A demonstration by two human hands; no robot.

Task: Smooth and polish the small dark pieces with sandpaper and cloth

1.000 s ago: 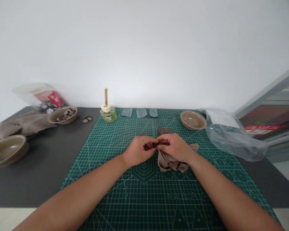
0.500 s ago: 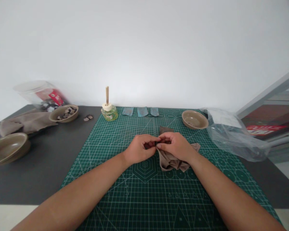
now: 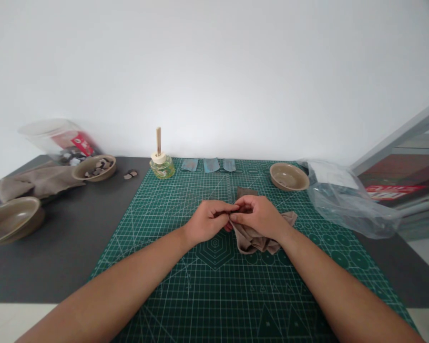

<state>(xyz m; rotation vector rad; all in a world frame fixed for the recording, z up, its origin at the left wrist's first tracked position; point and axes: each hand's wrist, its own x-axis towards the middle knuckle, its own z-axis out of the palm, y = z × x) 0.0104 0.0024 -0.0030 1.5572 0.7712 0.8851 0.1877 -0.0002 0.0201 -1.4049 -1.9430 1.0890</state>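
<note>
Both hands meet over the green cutting mat, fingertips touching. A crumpled brown cloth hangs from my right hand, whose thumb and fingers pinch its upper left edge. My left hand is closed in a pinch at the same edge of the cloth. Anything small between the fingertips is hidden. Behind the right hand, a flat brown piece of fabric shows on the mat.
At the mat's back stand a reed diffuser, several bluish patches and a brown bowl. A clear plastic bag lies right. Leftward are a bowl of fabric bits, another bowl, cloth and a clear container.
The left thumb and fingers have closed further together at the cloth's edge. The right hand stays nearly in place.
</note>
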